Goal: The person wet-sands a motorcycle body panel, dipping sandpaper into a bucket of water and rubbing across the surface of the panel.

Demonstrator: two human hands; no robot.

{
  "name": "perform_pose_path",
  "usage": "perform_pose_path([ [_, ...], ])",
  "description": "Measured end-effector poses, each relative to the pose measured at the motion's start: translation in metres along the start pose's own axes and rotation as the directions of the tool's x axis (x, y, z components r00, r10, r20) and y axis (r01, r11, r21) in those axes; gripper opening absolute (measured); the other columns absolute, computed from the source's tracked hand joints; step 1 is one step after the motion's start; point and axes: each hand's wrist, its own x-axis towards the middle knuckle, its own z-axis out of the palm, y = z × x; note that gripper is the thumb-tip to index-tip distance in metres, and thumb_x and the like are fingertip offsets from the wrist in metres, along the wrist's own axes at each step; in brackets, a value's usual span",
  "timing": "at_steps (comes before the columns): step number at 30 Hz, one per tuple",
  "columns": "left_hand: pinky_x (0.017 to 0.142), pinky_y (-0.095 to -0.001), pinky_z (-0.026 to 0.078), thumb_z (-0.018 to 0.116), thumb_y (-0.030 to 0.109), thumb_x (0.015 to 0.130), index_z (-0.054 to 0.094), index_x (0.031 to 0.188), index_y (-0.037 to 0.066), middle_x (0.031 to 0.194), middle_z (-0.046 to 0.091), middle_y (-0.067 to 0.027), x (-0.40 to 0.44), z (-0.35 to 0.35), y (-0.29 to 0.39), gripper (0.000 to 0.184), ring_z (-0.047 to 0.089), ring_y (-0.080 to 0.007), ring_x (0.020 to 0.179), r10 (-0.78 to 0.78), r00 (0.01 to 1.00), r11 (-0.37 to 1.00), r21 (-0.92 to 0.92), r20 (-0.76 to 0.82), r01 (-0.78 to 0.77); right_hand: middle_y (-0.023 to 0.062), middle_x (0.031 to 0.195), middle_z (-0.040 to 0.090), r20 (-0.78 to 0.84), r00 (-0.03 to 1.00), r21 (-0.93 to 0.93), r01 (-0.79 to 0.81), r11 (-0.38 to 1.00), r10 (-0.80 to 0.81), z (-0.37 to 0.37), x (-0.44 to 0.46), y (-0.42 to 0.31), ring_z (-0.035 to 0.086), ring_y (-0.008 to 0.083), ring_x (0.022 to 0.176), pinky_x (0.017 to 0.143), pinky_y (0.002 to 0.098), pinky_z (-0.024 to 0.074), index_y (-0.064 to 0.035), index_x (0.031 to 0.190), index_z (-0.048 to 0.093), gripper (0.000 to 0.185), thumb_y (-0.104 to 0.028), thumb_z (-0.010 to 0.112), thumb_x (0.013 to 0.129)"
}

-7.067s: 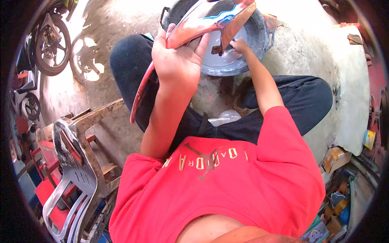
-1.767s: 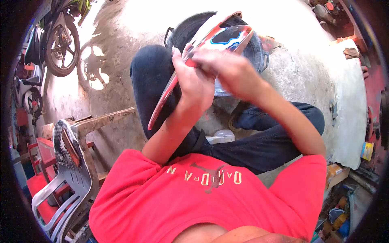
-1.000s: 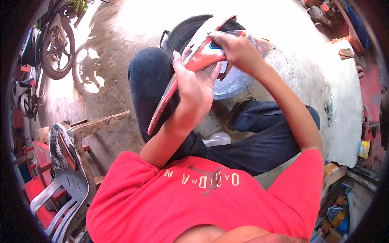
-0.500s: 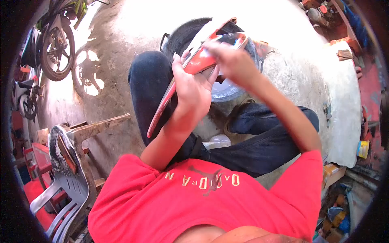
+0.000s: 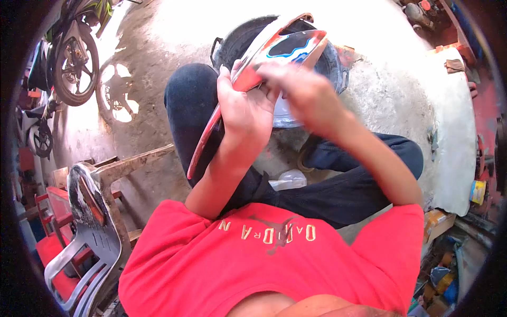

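Observation:
My left hand (image 5: 245, 108) grips a long, curved red body panel (image 5: 290, 46), likely from a motorcycle, with blue, white and black graphics near its far end. The panel's narrow tail slants down past my left wrist toward my knee. My right hand (image 5: 311, 95) is curled against the panel's upper face, beside the left fingers. Its fingertips are blurred, and anything pinched in them is hidden. Behind the panel stands a wide dark basin (image 5: 227, 47), partly covered by the panel and my hands.
A motorcycle wheel (image 5: 76, 63) is at the upper left. On the left stands a worn grey plastic chair (image 5: 97, 232) beside a wooden frame (image 5: 134, 161). A pale slab (image 5: 451, 132) runs along the right, near a yellow tin (image 5: 477, 191). Clear plastic (image 5: 289, 179) lies between my legs.
My right hand has moved down and slightly right along the panel, showing more of the blue graphics. My left hand has shifted slightly left and still holds the panel.

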Motion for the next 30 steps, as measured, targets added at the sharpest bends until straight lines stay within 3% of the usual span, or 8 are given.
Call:
perform_pose_path([
  [2, 0.103, -0.0453, 0.045, 0.025, 0.043, 0.106, 0.048, 0.122, 0.007, 0.125, 0.061, -0.0172, -0.006, 0.015, 0.002, 0.046, 0.059, -0.03, 0.118, -0.008, 0.994, 1.0, 0.017, -0.112, 0.01, 0.016, 0.116, 0.069, 0.186, 0.874, -0.025, -0.453, 0.891, 0.45, -0.025, 0.009, 0.016, 0.067, 0.0307, 0.105, 0.092, 0.0379, 0.0538, -0.0022, 0.122, 0.062, 0.041, -0.008, 0.062, 0.081],
  [4, 0.104, -0.0462, 0.045, 0.025, 0.044, 0.106, 0.047, 0.123, 0.007, 0.128, 0.059, -0.0173, -0.009, 0.014, 0.001, 0.046, 0.058, -0.0306, 0.119, -0.006, 0.994, 0.999, 0.042, -0.106, 0.011, 0.0198, 0.121, 0.066, 0.127, 0.855, -0.07, -0.497, 0.865, 0.502, -0.015, 0.0, 0.037, 0.064, 0.0332, 0.113, 0.097, 0.0401, 0.0516, -0.0013, 0.125, 0.062, 0.04, 0.001, 0.056, 0.086],
  [8, 0.107, -0.0486, 0.041, 0.024, 0.044, 0.106, 0.045, 0.127, 0.009, 0.136, 0.054, -0.0172, 0.008, -0.011, 0.002, 0.045, 0.055, -0.0317, 0.124, -0.008, 0.994, 0.999, 0.052, 0.111, 0.002, 0.0174, 0.123, 0.066, 0.009, 1.0, 0.05, -0.018, 0.999, 0.018, -0.007, 0.0, -0.035, 0.063, 0.0312, 0.117, 0.103, 0.0421, 0.0487, -0.0016, 0.123, 0.062, 0.041, 0.004, 0.056, 0.083],
  [10, 0.107, -0.0499, 0.041, 0.023, 0.043, 0.106, 0.043, 0.129, 0.01, 0.139, 0.051, -0.0172, 0.007, -0.013, 0.004, 0.045, 0.054, -0.0319, 0.126, -0.013, 0.999, 0.997, 0.076, 0.046, 0.009, 0.0182, 0.123, 0.066, -0.013, 0.999, -0.005, 0.029, 1.0, -0.029, -0.005, -0.003, -0.01, 0.064, 0.0311, 0.116, 0.102, 0.0415, 0.0494, -0.0013, 0.123, 0.062, 0.041, 0.004, 0.055, 0.083],
  [14, 0.106, -0.0498, 0.043, 0.023, 0.043, 0.106, 0.044, 0.128, 0.01, 0.137, 0.052, -0.0176, -0.005, 0.008, 0.001, 0.045, 0.054, -0.0319, 0.126, -0.015, 0.999, 0.999, 0.048, -0.052, 0.018, 0.0186, 0.123, 0.066, 0.039, 0.938, -0.171, -0.333, 0.927, 0.344, -0.007, -0.018, 0.054, 0.063, 0.0318, 0.116, 0.101, 0.0396, 0.05, 0.0008, 0.123, 0.062, 0.041, 0.004, 0.057, 0.082],
  [20, 0.108, -0.0504, 0.043, 0.025, 0.041, 0.106, 0.045, 0.125, 0.007, 0.133, 0.055, -0.0189, 0.004, -0.005, 0.002, 0.043, 0.054, -0.0337, 0.125, -0.025, 0.995, 0.999, -0.044, 0.093, 0.03, 0.0184, 0.121, 0.066, -0.017, 1.0, -0.024, -0.003, 1.0, 0.003, -0.004, -0.003, 0.004, 0.065, 0.0304, 0.114, 0.1, 0.0412, 0.0507, -0.0029, 0.123, 0.063, 0.044, 0.003, 0.06, 0.079],
  [24, 0.109, -0.0551, 0.04, 0.026, 0.031, 0.105, 0.047, 0.118, 0.003, 0.136, 0.052, -0.0245, -0.008, 0.017, -0.002, 0.038, 0.051, -0.0391, 0.128, 0.004, 0.997, 0.995, 0.104, -0.082, 0.004, 0.0184, 0.119, 0.067, 0.159, 0.817, -0.203, -0.522, 0.828, 0.554, -0.01, -0.006, 0.068, 0.065, 0.0324, 0.109, 0.092, 0.0404, 0.053, -0.001, 0.121, 0.063, 0.035, -0.009, 0.059, 0.087],
  [30, 0.105, -0.0432, 0.046, 0.031, 0.036, 0.105, 0.047, 0.122, 0.008, 0.132, 0.057, -0.0163, 0.019, -0.03, -0.001, 0.037, 0.056, -0.0313, 0.124, 0.001, 0.991, 0.998, 0.055, 0.134, -0.008, 0.0198, 0.123, 0.065, 0.027, 0.998, 0.076, 0.059, 0.995, -0.061, -0.004, 0.009, -0.011, 0.064, 0.0314, 0.114, 0.099, 0.0392, 0.0503, -0.0011, 0.122, 0.064, 0.039, -0.002, 0.057, 0.084],
])
